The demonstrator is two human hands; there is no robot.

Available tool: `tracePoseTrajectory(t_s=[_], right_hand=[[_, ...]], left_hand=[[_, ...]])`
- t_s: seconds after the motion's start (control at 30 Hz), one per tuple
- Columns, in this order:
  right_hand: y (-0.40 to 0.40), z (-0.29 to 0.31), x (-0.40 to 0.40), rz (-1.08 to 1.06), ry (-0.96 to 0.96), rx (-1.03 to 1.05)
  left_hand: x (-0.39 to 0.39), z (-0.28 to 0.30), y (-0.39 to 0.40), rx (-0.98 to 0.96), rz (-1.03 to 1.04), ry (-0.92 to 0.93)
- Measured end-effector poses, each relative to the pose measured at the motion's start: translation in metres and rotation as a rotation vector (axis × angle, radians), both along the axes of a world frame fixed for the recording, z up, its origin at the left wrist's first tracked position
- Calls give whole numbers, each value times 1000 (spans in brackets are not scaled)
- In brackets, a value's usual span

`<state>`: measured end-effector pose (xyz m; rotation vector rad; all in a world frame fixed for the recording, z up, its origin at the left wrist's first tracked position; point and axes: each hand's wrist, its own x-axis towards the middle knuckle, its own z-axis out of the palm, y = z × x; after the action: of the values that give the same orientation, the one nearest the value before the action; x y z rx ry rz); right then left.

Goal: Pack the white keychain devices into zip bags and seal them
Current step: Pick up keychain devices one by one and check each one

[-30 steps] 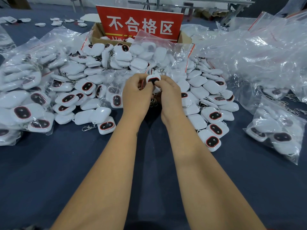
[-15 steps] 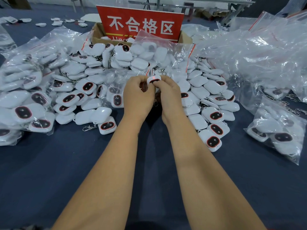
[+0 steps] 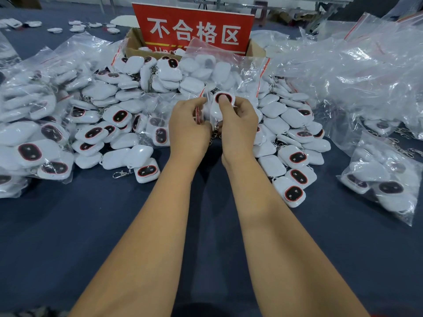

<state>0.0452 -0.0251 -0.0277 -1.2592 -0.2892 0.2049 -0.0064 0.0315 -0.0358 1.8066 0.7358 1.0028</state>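
My right hand (image 3: 238, 124) pinches a white keychain device (image 3: 223, 99) with a dark red-rimmed oval face, thumb on that face. My left hand (image 3: 188, 129) grips the mouth of a small clear zip bag (image 3: 201, 110) with a red seal strip, right beside the device. The device's metal chain (image 3: 216, 133) hangs between my hands. Both hands hover above the middle of a big heap of loose white devices (image 3: 128, 115) on the dark blue table (image 3: 91, 225). How far the device sits inside the bag cannot be made out.
Filled zip bags (image 3: 27, 124) lie at the left, another filled bag (image 3: 384, 179) at the right. Empty clear bags (image 3: 357, 72) pile up at the back right. A cardboard box with a red sign (image 3: 194, 28) stands behind the heap.
My right thumb has slid onto the device's dark face and the device has tipped up toward me. Both hands stay in the same spot over the heap.
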Motion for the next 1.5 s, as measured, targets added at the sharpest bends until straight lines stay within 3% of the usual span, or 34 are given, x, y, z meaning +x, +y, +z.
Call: tracePoseTrajectory(t_s=[0.2, 0.5, 0.7, 0.87, 1.07, 1.2, 1.37, 1.5], right_hand=[[-3, 7, 1, 45, 107, 237], [-1, 2, -5, -44, -207, -230], [-1, 4, -7, 58, -296, -312], [0, 1, -4, 184, -286, -275], [-4, 3, -1, 252, -144, -220], [-6, 4, -5, 319, -137, -93], [-4, -2, -8, 139, -189, -156], [-5, -4, 3, -36, -245, -373]], left_hand=[[0, -2, 0, 193, 2, 79], [-1, 1, -2, 286, 76, 27], [1, 6, -3, 355, 142, -83], [-4, 3, -7, 404, 68, -112], [-6, 3, -6, 394, 49, -191], [-3, 2, -6, 396, 57, -205], [-8, 0, 0, 374, 183, -184], [-14, 7, 3, 252, 347, -252]])
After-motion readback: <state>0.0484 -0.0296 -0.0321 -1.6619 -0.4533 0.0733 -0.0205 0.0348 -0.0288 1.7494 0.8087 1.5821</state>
